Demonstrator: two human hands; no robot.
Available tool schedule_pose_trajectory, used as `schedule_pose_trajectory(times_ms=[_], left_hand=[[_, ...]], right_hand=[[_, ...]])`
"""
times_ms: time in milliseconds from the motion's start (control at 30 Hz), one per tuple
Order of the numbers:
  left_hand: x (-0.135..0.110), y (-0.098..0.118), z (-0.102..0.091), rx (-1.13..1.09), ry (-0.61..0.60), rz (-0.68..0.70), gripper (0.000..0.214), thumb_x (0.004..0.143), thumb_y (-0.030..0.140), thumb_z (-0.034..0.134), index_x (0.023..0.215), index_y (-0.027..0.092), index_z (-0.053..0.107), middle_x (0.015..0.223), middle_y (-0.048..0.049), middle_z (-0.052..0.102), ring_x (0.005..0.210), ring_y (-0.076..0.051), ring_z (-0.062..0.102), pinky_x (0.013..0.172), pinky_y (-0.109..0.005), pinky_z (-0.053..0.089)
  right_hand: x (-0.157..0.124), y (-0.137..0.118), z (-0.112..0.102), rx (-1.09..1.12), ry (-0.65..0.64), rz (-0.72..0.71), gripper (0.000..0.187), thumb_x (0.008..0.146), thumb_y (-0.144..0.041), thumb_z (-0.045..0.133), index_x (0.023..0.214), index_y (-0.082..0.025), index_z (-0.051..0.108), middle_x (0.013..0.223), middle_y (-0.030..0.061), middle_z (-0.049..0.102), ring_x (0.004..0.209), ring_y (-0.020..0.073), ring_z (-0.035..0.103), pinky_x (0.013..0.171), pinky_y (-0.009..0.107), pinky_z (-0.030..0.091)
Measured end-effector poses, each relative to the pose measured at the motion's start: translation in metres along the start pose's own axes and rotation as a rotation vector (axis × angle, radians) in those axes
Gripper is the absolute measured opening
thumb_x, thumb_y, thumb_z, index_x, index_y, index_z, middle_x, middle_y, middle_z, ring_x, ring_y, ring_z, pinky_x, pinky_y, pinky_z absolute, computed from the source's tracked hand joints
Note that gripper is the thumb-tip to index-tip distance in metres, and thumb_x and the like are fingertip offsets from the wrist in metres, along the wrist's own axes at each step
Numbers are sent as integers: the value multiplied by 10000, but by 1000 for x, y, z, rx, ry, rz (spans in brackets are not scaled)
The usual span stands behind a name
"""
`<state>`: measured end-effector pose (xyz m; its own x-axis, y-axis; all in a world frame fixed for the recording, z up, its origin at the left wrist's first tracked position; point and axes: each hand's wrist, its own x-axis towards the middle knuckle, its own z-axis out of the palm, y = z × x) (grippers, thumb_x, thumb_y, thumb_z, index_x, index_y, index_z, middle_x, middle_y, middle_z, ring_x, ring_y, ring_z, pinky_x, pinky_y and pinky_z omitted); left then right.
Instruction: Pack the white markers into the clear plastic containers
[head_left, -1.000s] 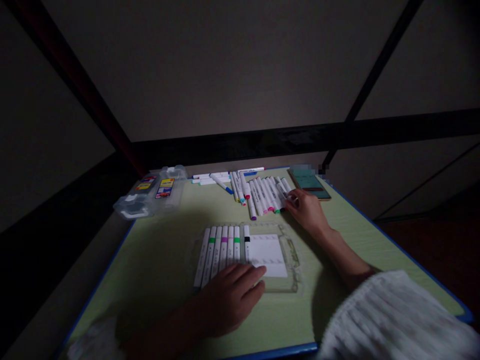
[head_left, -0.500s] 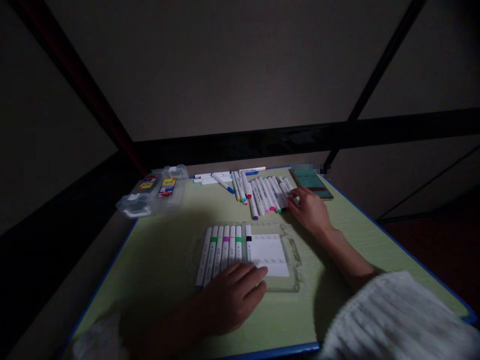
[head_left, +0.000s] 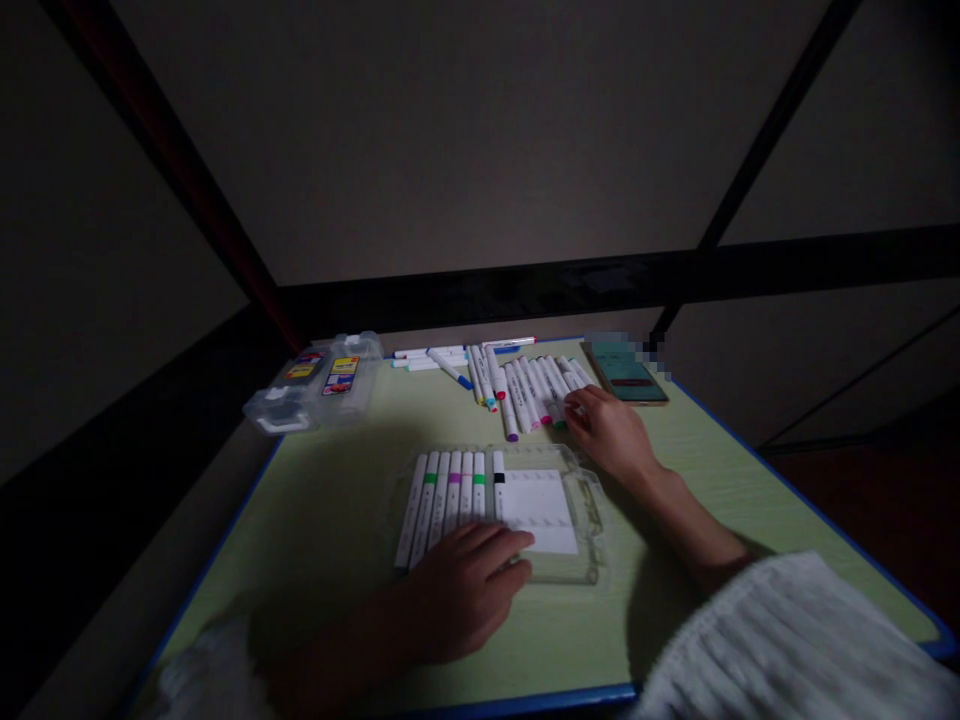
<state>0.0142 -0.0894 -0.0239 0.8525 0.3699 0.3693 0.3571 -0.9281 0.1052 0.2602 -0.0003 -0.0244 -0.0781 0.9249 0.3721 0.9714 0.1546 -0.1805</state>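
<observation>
My left hand (head_left: 472, 590) lies over the near edge of a clear plastic marker case (head_left: 547, 575), fingers stretched out across the lower ends of the white markers in it. Several markers with green, purple and black bands (head_left: 442, 500) stand side by side in the case's left part, with a small gap before the black-banded marker (head_left: 499, 485). A white sheet (head_left: 544, 510) shows in the right part. My right hand (head_left: 611, 425) is at the right end of a loose row of white markers (head_left: 532, 390), fingers closed on a marker they mostly hide.
A closed clear plastic case (head_left: 356, 385) with colourful labels stands at the table's back left. More markers (head_left: 427, 357) lie along the back edge. A phone (head_left: 626, 370) rests at the back right. The light-green table (head_left: 315, 520) has blue edges, with a wall behind.
My right hand has shifted slightly left and towards me at the right end of the loose markers. My left hand stays on the case. The view has moved slightly.
</observation>
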Motion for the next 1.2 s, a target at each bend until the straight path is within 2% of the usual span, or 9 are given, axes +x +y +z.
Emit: schedule_pose_trajectory(times_ms=[133,233,333,467,567,667,867,1033,1200], left_hand=[[6,-1,-8,-119,49,-55,177,821,101,453,931,136,588,1067,-83,609,963,-166,557,839,-296,478],[13,-15,-14,-175,125,-143,182,839,121,441,927,148,598,1033,-82,617,960,-161,570,828,-293,486],[19,-42,-19,-193,163,-250,174,844,147,435,908,146,596,1008,-79,618,955,-159,578,839,-301,485],[20,-92,-19,-181,176,-444,147,816,165,461,871,147,596,981,-69,614,937,-161,579,879,-316,465],[21,-127,-16,-97,93,-530,186,804,190,469,936,129,585,1011,-81,599,974,-174,559,918,-327,442],[25,-154,-10,79,-60,-627,271,784,161,459,1025,91,560,1107,-107,568,1081,-187,511,994,-321,386],[46,-174,5,166,-147,-607,424,782,123,424,1190,18,473,1301,-180,460,1218,-243,414,1056,-362,301],[60,-182,12,226,-193,-563,565,753,18,356,1317,63,352,1440,-140,298,1273,-220,352,1043,-346,296],[64,-189,12,298,-244,-555,634,684,-73,341,1290,105,402,1393,-128,382,1205,-229,420,972,-353,354]], right_hand=[[0,-2,-1,14,-23,-17,163,798,-189,460,884,-166,597,881,69,619,757,176,571,619,258,350],[0,-3,-1,27,-35,-16,164,796,-184,457,879,-167,597,887,75,622,766,177,573,621,257,355],[0,-4,-3,17,-44,-20,158,804,-194,453,870,-167,593,887,74,624,768,180,574,616,258,353],[0,-6,-4,0,-62,-22,164,808,-194,449,876,-167,596,900,73,626,774,174,578,613,252,346],[-1,-7,-4,-11,-69,-27,175,812,-200,447,891,-169,599,905,70,626,771,173,581,607,252,340],[-1,-7,-4,-11,-69,-33,179,821,-214,440,889,-169,599,908,69,625,771,174,585,602,253,338],[0,-8,-5,-32,-90,-42,172,820,-205,441,884,-174,597,906,69,628,778,176,586,608,258,338],[0,-8,-4,-44,-107,-65,162,818,-197,455,902,-177,592,929,69,627,802,177,588,620,254,342],[0,-8,-4,-50,-120,-82,155,837,-207,447,898,-178,587,930,67,624,802,174,589,627,251,346]])
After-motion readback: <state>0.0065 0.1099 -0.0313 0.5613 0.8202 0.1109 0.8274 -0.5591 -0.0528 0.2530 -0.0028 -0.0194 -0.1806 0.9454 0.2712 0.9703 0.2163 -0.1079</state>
